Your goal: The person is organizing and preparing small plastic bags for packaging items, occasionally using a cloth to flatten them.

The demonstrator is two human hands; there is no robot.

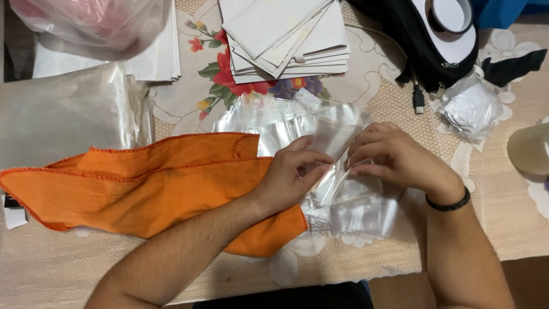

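My left hand [293, 174] and my right hand [392, 154] both pinch one small clear plastic bag [334, 137], lifted slightly above a loose pile of clear plastic bags [354, 209] on the table. The left hand grips the bag's left edge, the right hand its right edge, fingers closed on the film. An orange cloth [143, 183] lies flat to the left, under my left forearm. My right wrist wears a black band [449, 203].
A stack of white envelopes [286, 34] lies at the back centre. A black bag [429, 40] and a cable plug [419, 103] sit at back right. Large clear sheets [63, 111] cover the left. A beige tape roll [529, 149] is at the right edge.
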